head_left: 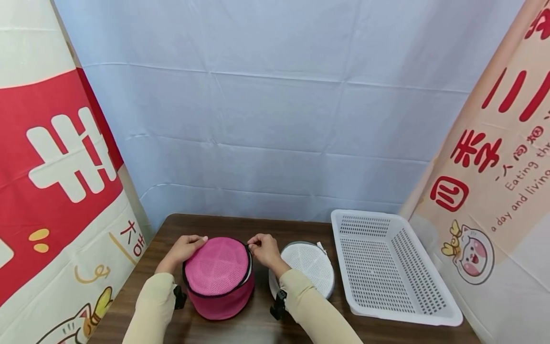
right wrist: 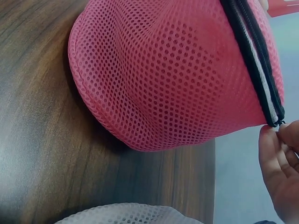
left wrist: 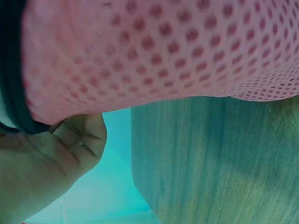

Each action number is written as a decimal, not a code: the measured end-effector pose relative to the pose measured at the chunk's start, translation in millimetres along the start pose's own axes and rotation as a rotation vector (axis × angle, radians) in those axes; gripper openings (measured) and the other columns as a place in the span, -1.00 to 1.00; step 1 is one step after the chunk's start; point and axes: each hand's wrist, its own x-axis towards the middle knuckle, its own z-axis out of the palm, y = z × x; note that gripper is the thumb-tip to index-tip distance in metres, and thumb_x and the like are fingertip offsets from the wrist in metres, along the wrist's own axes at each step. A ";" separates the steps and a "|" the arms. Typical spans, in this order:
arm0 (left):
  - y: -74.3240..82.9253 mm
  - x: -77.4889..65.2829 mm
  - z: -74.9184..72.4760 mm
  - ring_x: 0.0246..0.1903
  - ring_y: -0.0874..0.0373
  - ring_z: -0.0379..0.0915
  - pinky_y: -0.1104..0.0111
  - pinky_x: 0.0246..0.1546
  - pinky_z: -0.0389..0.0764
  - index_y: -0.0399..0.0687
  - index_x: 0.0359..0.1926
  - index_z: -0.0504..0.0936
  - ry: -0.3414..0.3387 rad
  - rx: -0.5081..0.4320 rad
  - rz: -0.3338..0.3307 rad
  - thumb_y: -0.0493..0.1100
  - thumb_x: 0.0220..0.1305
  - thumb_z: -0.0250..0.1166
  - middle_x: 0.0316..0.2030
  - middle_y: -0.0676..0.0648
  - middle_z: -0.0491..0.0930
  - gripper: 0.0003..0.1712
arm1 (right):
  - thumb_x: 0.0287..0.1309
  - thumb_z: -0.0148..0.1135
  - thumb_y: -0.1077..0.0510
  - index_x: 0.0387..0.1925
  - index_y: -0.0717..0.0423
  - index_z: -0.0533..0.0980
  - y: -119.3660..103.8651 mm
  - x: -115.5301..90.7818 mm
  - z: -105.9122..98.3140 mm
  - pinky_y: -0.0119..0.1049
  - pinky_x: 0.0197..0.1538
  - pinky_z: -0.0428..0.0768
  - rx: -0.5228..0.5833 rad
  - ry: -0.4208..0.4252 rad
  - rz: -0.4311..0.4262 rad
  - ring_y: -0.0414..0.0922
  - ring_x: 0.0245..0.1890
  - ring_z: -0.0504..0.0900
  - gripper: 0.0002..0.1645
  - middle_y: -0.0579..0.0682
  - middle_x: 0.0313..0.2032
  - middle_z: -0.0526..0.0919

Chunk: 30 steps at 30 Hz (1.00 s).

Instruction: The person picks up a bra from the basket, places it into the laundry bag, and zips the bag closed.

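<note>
A round pink mesh laundry bag (head_left: 218, 267) stands upright on the dark wooden table, a black zipper (right wrist: 254, 58) running around its top edge. White shows along the part of the zipper near my right hand. My left hand (head_left: 185, 250) grips the bag's upper left rim, thumb on the lid and fingers curled behind the far side. At the upper right rim, my right hand (head_left: 265, 249) pinches the small zipper pull (right wrist: 281, 122) between thumb and forefinger. Beside it, partly under my right forearm, sits a round white mesh bag (head_left: 307, 263) with a grey edge.
A white perforated plastic basket (head_left: 447, 319) stands on the right side of the table (head_left: 185, 227). A pale blue cloth (head_left: 275, 119) hangs behind the table, and printed cloths hang at the left and right.
</note>
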 end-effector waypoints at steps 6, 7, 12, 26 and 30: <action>-0.8 -4.6 1.7 -0.41 0.10 0.44 0.27 -0.40 0.46 -0.24 -0.26 0.66 -0.008 -0.045 0.000 0.06 0.28 0.18 -0.39 -0.09 0.56 -0.59 | 0.11 0.19 0.37 -0.41 0.21 0.59 0.1 -0.2 0.4 -0.39 -0.55 0.47 -0.037 -0.014 -0.005 -0.27 -0.62 0.48 -0.92 -0.10 -0.59 0.55; -0.7 -5.2 2.1 -0.43 0.10 0.42 0.27 -0.42 0.45 -0.23 -0.28 0.65 -0.011 -0.043 0.003 0.04 0.29 0.17 -0.40 -0.08 0.55 -0.61 | 0.11 0.19 0.37 -0.40 0.21 0.60 0.0 -0.5 0.5 -0.38 -0.54 0.47 -0.041 -0.018 -0.008 -0.27 -0.61 0.48 -0.91 -0.10 -0.58 0.56; 0.8 -5.6 4.0 -0.42 0.12 0.42 0.28 -0.42 0.45 -0.21 -0.26 0.65 -0.032 -0.045 0.017 0.02 0.28 0.18 -0.36 -0.07 0.56 -0.65 | 0.10 0.20 0.36 -0.40 0.19 0.61 -0.7 -0.2 1.7 -0.39 -0.52 0.45 -0.080 -0.002 -0.028 -0.27 -0.61 0.46 -0.91 -0.10 -0.56 0.57; 1.3 -7.9 7.0 -0.46 0.09 0.35 0.27 -0.44 0.39 -0.17 -0.39 0.61 0.006 -0.055 0.017 -0.02 0.23 0.25 -0.44 -0.07 0.50 -0.72 | 0.05 0.25 0.36 -0.45 0.22 0.63 -3.1 0.7 7.6 -0.44 -0.53 0.44 -0.086 0.016 -0.060 -0.33 -0.63 0.44 -0.93 -0.13 -0.61 0.57; 0.8 -7.3 8.6 -0.47 0.10 0.34 0.27 -0.44 0.38 -0.17 -0.40 0.61 0.014 -0.060 0.024 -0.04 0.23 0.25 -0.45 -0.07 0.49 -0.74 | 0.04 0.26 0.37 -0.46 0.21 0.63 -3.3 -0.7 6.7 -0.43 -0.52 0.44 -0.101 0.025 -0.077 -0.32 -0.62 0.44 -0.93 -0.11 -0.59 0.58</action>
